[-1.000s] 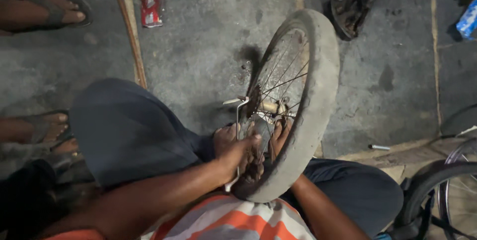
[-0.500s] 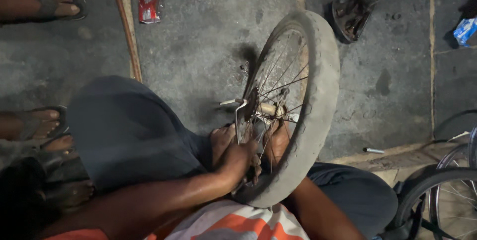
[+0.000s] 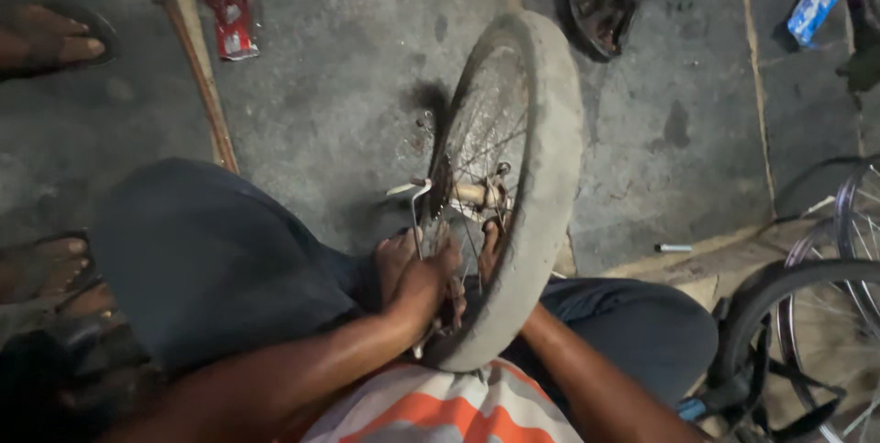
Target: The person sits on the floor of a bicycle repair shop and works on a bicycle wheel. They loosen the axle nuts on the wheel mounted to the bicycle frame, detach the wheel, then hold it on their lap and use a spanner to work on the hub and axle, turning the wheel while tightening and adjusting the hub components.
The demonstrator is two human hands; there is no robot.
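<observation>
Both your hands work one bicycle wheel [image 3: 513,196], upright between your knees on the concrete floor [image 3: 348,86]. Your left hand [image 3: 417,278] clenches the spokes; whether your right hand [image 3: 490,246] grips, I cannot tell. It looks light, rigid and dusty, so hold the rim, not the thin spokes.

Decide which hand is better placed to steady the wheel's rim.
Probably the right hand: it reaches through the spokes right beside the tyre. The left hand is closed on a thin metal part near the hub.

Our left hand [image 3: 417,283] curled shut, forearm angled in from lower left; our right hand [image 3: 490,246] mostly hidden, forearm from lower right.
</observation>
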